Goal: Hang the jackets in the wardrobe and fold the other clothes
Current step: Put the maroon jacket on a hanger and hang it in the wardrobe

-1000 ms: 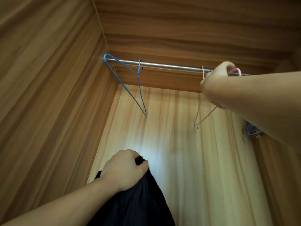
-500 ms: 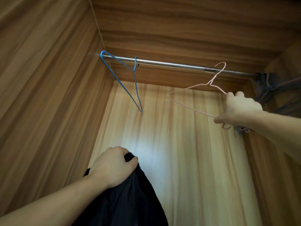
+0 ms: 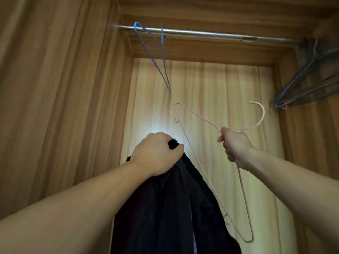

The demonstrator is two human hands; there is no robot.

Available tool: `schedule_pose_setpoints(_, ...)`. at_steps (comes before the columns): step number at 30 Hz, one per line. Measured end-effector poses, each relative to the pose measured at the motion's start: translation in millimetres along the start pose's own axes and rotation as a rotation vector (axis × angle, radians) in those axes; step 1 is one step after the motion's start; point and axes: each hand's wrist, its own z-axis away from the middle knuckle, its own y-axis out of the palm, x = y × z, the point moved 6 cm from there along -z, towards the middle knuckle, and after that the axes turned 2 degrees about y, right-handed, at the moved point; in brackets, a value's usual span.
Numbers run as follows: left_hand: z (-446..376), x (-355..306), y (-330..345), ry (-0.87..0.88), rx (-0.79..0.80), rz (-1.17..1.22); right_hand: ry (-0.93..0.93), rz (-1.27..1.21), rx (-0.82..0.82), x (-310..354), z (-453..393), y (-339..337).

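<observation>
Inside a wooden wardrobe (image 3: 60, 107), a person's left hand (image 3: 157, 153) clutches a bunched black jacket (image 3: 170, 208) at its top, fingers curled tight round the cloth, the rest hanging limp below the fist. The right hand (image 3: 233, 143) grips a thin pink wire hanger (image 3: 201, 120) at the neck, hook rising just above the knuckles and the frame angling toward the jacket. The rail (image 3: 201, 33) runs well above both hands, a blue hanger (image 3: 159, 59) on it. The jacket looks soft and fairly light, likely to sag and slip; the collar and shoulders seem the best hold. The hanger appears light and springy.
</observation>
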Motion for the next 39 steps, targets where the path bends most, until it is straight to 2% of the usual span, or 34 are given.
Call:
schedule_pose_setpoints(5,14.9,-13.6,-19.7,0.122,0.041,-0.014,-0.021,0.31,0.316,-32.0,79.3,29.3)
schedule_pose_setpoints(8,31.4,-36.5,-29.2,0.186,0.076,-0.032,-0.008,0.386,0.423,-42.3,118.7,26.7)
schedule_pose_setpoints(15,89.5,-136.7,-79.2,0.325,0.08,-0.178,-0.101,0.23,0.313,-51.2,165.6,0.3)
schedule_pose_setpoints(19,133.3,-183.5,-120.7,0.307,0.101,-0.28,-0.136,0.133,0.262,-33.8,201.5,-42.6)
schedule_pose_setpoints(23,180.9,-188.1,-151.9,0.209,0.289,-0.442,-0.192,0.119,0.157,3.8,221.9,-103.0)
schedule_pose_setpoints(26,214.1,-181.5,-163.9,0.109,0.441,-0.455,-0.226,0.117,0.185,39.5,244.5,-124.6)
schedule_pose_setpoints(31,262.9,-160.0,-177.6,-0.197,0.349,-0.311,-0.267,0.176,0.192,75.0,278.2,-139.1)
schedule_pose_setpoints(36,325.7,-124.6,-160.0,-0.454,0.539,-0.089,-0.246,0.301,0.207,59.4,312.2,-140.9)
schedule_pose_setpoints(39,337.6,-118.9,-163.6,-0.55,0.526,0.217,-0.148,0.369,0.258,23.2,328.7,-137.2)
